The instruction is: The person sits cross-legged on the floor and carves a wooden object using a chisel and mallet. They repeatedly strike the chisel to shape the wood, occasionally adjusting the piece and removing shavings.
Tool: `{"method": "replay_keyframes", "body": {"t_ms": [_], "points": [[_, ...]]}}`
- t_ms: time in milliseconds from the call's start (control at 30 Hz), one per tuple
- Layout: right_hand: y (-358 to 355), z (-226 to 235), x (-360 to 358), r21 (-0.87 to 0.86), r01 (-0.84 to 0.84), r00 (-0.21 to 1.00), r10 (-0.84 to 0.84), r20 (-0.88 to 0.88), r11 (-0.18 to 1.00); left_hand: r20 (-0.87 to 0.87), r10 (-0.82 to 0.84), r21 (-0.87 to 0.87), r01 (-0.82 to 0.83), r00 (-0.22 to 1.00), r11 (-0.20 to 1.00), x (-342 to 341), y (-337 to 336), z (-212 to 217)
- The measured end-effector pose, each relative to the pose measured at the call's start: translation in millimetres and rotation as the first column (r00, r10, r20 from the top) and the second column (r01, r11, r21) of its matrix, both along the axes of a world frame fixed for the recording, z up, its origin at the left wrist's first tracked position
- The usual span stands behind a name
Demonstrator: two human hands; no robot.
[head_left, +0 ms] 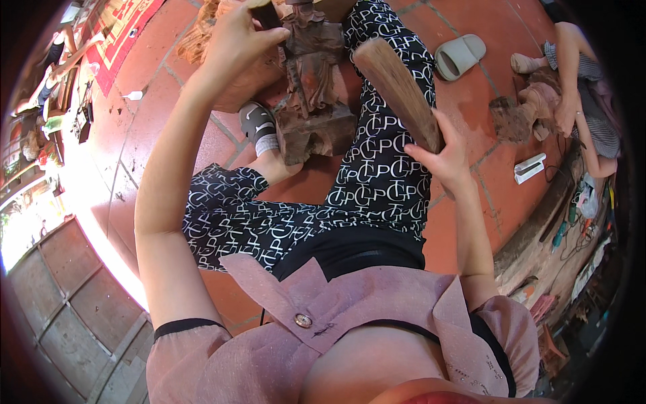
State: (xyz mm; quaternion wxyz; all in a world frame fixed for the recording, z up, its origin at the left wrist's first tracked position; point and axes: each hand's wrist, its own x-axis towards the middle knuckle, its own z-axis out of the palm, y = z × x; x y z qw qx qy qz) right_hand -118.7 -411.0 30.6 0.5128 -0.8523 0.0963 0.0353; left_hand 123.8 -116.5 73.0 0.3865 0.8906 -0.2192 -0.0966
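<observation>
Wooden carving [319, 84], top cut off, stands near the left hand [245, 32].

Floor [202, 141]: reddish tiles, grey joints. Directly on it: one dark carved wooden figure [316, 128] with block base; one pale grey slipper [447, 62], right of it; one red patterned mat [128, 34], upper left; one small white item [132, 95], near the mat; one white oblong item [530, 168], far right.
</observation>
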Motion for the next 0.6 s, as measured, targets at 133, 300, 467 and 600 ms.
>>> {"method": "replay_keyframes", "body": {"t_ms": [133, 300, 467, 600], "points": [[10, 40, 47, -0.087, -0.092, 0.967, 0.11, 0.231, 0.992, -0.024, -0.115, -0.137, 0.111, 0.993, 0.984, 24, -10, -8], [16, 63, 91, -0.032, -0.108, 0.894, 0.111, 0.434, 0.994, -0.164, -0.125, -0.148, 0.101, 0.978, 0.984, 42, -19, -4], [18, 74, 103, 0.154, -0.143, 0.904, 0.065, 0.423, 0.978, -0.248, -0.054, -0.224, -0.003, 0.967, 0.975, 44, -15, -10], [9, 69, 89, 0.128, -0.089, 0.96, 0.051, 0.275, 0.988, -0.335, 0.032, -0.273, -0.129, 0.942, 0.953, 36, -3, 7]]}}
